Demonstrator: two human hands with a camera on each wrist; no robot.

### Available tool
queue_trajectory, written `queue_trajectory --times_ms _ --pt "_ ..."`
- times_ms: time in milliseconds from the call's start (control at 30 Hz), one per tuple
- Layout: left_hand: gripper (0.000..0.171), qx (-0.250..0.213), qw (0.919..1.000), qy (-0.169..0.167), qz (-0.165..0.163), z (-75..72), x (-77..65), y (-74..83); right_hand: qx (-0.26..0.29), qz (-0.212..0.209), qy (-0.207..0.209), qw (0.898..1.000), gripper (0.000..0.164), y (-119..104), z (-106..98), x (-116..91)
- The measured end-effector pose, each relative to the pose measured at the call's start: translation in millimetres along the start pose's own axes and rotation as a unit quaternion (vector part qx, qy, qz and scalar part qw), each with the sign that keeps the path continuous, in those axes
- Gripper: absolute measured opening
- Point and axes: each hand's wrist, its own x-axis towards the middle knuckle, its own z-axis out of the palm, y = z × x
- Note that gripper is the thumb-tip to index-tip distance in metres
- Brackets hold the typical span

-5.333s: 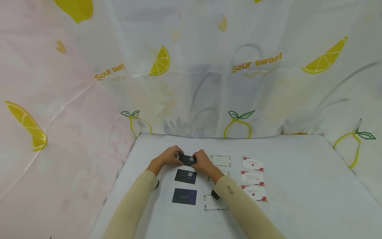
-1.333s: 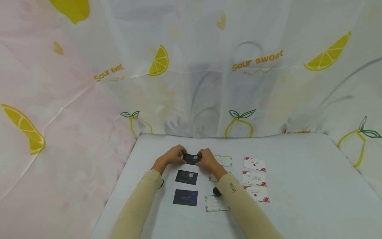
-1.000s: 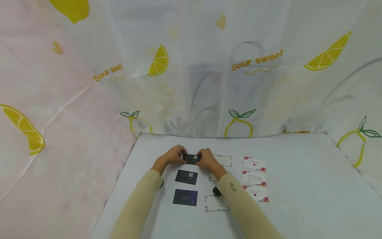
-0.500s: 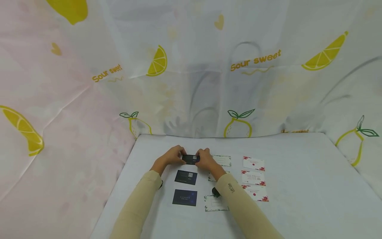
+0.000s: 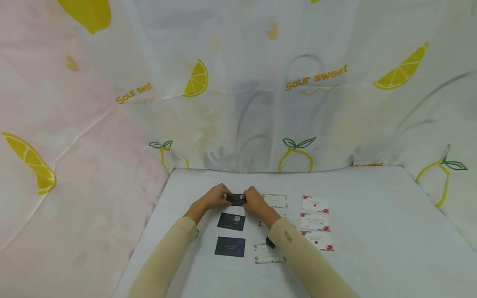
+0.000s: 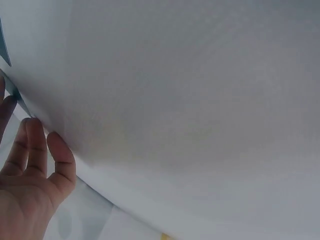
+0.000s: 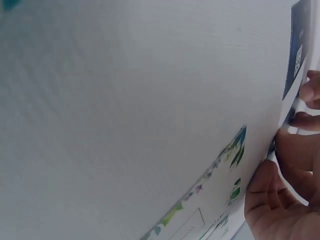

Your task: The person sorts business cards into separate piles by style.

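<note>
In the head view, a black business card (image 5: 235, 200) with a QR code lies at the far end of the left column. My left hand (image 5: 215, 197) pinches its left edge between thumb and fingers. The right hand (image 5: 255, 201) pinches the right edge and hides that end. Nearer to me in the same column lie a second dark card (image 5: 231, 222) and a dark blue card (image 5: 230, 246). The left wrist view catches the fingers of the left hand (image 6: 35, 170) at the card's edge. In the right wrist view, the right hand (image 7: 290, 185) bends around the card's other side.
Right of the dark cards runs a column of white cards with leafy borders (image 5: 275, 201), partly covered by my right arm. Further right are three white cards with red flowers (image 5: 315, 204). A lemon-print cloth (image 5: 238, 124) hangs behind the white table (image 5: 372, 231).
Both hands stay on the black card throughout. Compared with half a second ago, hands and card have shifted only slightly, and the head view has tilted a little. The other cards lie as before.
</note>
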Motion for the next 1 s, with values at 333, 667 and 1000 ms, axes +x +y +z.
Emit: queue_trajectory --times_ms 333,667,1000 --pt "0.032 0.014 0.9996 0.016 0.021 -0.7 -11.0 3.6 -0.048 -0.042 -0.012 0.998 0.032 -2.9 -9.5 -13.2" --pt "0.065 0.121 0.9926 0.007 -0.016 -2.0 -28.6 -0.9 -0.142 -0.074 0.05 0.986 0.084 -1.8 -15.8 -32.5" --pt "0.077 0.155 0.9878 0.002 0.008 -4.1 -45.5 2.9 -0.156 -0.073 0.028 0.985 0.093 12.4 -19.2 -51.8"
